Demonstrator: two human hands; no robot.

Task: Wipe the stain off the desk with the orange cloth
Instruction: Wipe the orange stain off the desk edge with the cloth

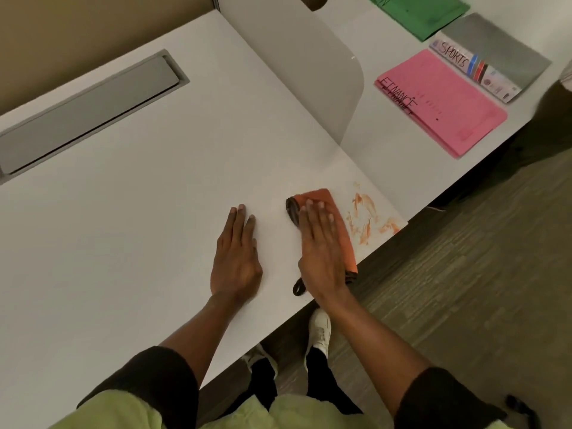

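An orange cloth (342, 233) with a dark edge lies folded on the white desk (139, 212), near its front edge. My right hand (320, 246) presses flat on top of the cloth, fingers together. Just right of the cloth, an orange-brown smeared stain (366, 216) streaks the desk close to the corner; the cloth sits beside it, not over it. My left hand (236, 255) rests flat on the bare desk to the left of the cloth, palm down, fingers slightly spread, holding nothing.
A grey cable hatch (89, 113) is set into the desk at the far left. A translucent divider (312, 72) stands behind the stain. Beyond it lie a pink folder (442, 109), a grey folder (495, 54) and a green folder (424, 13). Carpet floor lies to the right.
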